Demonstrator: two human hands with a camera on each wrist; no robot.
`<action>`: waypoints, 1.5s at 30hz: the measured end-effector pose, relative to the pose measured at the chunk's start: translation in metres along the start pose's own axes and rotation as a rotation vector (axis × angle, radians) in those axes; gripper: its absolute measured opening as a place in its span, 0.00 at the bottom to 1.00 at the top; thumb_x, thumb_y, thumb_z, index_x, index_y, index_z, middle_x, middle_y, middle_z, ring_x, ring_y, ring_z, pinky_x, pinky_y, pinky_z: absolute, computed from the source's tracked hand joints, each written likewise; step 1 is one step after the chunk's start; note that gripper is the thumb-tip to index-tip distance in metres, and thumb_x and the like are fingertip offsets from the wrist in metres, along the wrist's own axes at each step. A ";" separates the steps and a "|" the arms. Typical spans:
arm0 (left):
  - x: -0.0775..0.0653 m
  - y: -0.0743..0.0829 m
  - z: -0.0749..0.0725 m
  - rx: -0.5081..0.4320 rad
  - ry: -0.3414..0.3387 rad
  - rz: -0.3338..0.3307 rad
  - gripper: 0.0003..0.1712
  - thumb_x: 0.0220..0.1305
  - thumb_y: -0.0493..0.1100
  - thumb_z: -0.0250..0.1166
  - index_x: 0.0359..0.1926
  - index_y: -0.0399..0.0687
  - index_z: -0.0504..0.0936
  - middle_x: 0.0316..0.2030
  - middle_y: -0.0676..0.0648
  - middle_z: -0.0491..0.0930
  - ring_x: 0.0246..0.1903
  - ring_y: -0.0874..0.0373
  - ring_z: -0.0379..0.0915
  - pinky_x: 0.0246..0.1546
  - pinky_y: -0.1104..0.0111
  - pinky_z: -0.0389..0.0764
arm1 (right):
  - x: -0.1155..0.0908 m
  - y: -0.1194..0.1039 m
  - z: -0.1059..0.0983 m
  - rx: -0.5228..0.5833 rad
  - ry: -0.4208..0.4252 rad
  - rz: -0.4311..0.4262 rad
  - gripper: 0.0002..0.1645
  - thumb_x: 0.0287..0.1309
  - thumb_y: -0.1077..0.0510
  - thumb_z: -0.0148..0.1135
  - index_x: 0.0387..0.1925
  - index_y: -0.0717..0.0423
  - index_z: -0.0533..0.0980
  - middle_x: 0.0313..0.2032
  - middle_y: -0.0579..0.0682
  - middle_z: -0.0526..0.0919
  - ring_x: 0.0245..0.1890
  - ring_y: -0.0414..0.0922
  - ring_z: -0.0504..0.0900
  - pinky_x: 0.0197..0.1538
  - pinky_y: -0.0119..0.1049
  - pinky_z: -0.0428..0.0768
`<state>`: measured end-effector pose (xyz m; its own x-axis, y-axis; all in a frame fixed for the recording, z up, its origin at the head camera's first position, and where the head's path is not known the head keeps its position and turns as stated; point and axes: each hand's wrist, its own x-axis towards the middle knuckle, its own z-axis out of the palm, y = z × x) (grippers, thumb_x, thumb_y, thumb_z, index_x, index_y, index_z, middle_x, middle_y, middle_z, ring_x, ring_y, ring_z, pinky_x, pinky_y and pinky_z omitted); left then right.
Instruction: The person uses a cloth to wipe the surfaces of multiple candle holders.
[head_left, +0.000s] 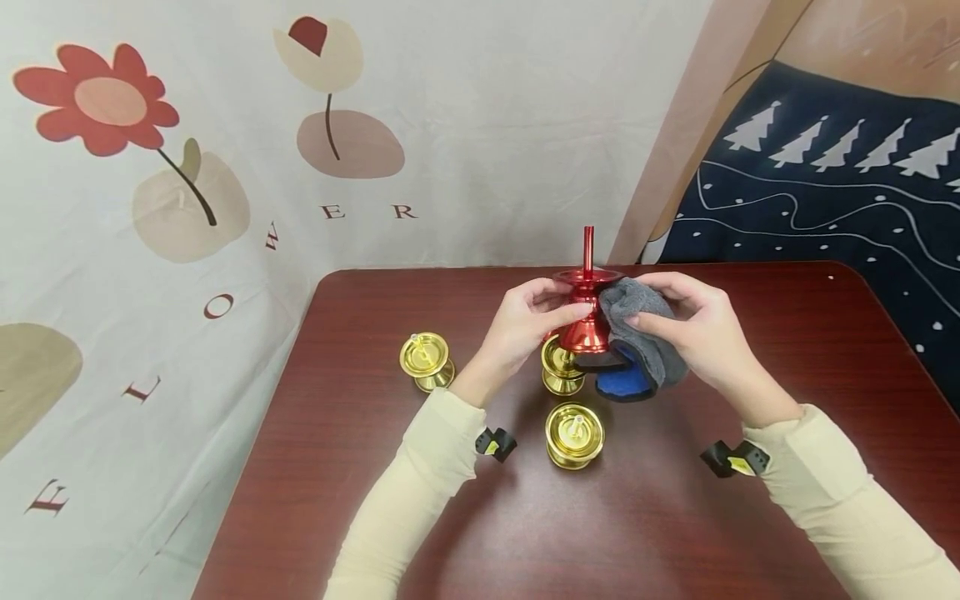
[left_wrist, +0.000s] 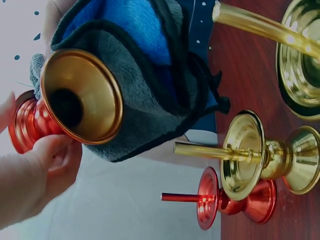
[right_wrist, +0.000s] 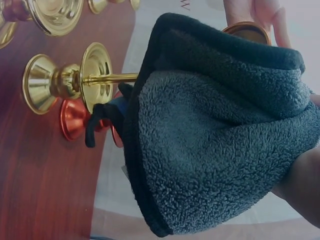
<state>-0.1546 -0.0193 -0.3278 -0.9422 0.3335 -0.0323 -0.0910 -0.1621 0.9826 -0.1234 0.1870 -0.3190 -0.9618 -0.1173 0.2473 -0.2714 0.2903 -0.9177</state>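
A red metal candle holder [head_left: 585,337] with a thin upright tube on top is raised above the table. My left hand [head_left: 517,321] grips its narrow waist between thumb and fingers. In the left wrist view the hollow, gold-coloured underside of its base [left_wrist: 85,95] faces the camera. My right hand [head_left: 701,321] pinches a folded grey and blue cloth [head_left: 652,333] against the holder's right side. That cloth fills most of the right wrist view and hides much of the holder there.
Three gold candle holders stand on the dark red table: one at the left [head_left: 427,362], one behind [head_left: 561,382], one in front [head_left: 575,437]. A second red candle holder [left_wrist: 260,200] stands near the gold ones. A flower-printed curtain [head_left: 480,100] hangs behind.
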 end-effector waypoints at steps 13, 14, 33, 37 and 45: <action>0.000 0.001 -0.010 0.370 -0.205 0.089 0.41 0.43 0.29 0.71 0.60 0.35 0.65 0.59 0.41 0.66 0.49 0.50 0.73 0.49 0.69 0.73 | 0.006 0.001 -0.007 0.123 -0.008 0.045 0.21 0.48 0.69 0.66 0.47 0.58 0.77 0.37 0.43 0.82 0.33 0.41 0.77 0.37 0.25 0.77; 0.000 0.001 -0.009 0.393 -0.201 0.088 0.42 0.43 0.29 0.72 0.61 0.35 0.64 0.59 0.41 0.66 0.48 0.50 0.73 0.49 0.69 0.73 | 0.006 0.001 -0.007 0.109 -0.011 0.045 0.21 0.48 0.68 0.66 0.47 0.59 0.76 0.37 0.42 0.82 0.33 0.41 0.77 0.37 0.25 0.77; -0.009 0.005 0.001 0.567 -0.107 0.138 0.39 0.43 0.36 0.74 0.58 0.37 0.68 0.45 0.40 0.77 0.43 0.53 0.75 0.44 0.72 0.75 | -0.001 -0.013 -0.001 -0.277 -0.050 -0.167 0.27 0.45 0.66 0.69 0.51 0.58 0.74 0.46 0.52 0.77 0.41 0.33 0.72 0.45 0.18 0.70; -0.010 0.009 -0.004 0.452 -0.148 0.120 0.38 0.45 0.33 0.72 0.59 0.36 0.67 0.45 0.38 0.77 0.43 0.53 0.75 0.45 0.72 0.75 | 0.001 -0.012 -0.008 -0.191 -0.102 -0.236 0.30 0.41 0.72 0.69 0.51 0.60 0.74 0.46 0.50 0.76 0.42 0.38 0.72 0.47 0.21 0.71; -0.011 0.007 -0.012 0.252 -0.228 0.094 0.31 0.50 0.26 0.65 0.57 0.32 0.65 0.47 0.33 0.75 0.47 0.50 0.73 0.48 0.68 0.74 | 0.004 -0.008 -0.012 -0.070 -0.118 -0.117 0.27 0.46 0.70 0.66 0.52 0.60 0.73 0.46 0.46 0.76 0.42 0.41 0.74 0.45 0.23 0.74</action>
<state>-0.1490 -0.0356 -0.3230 -0.8440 0.5313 0.0738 0.1013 0.0228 0.9946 -0.1252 0.1960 -0.3071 -0.9138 -0.2633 0.3091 -0.3868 0.3328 -0.8600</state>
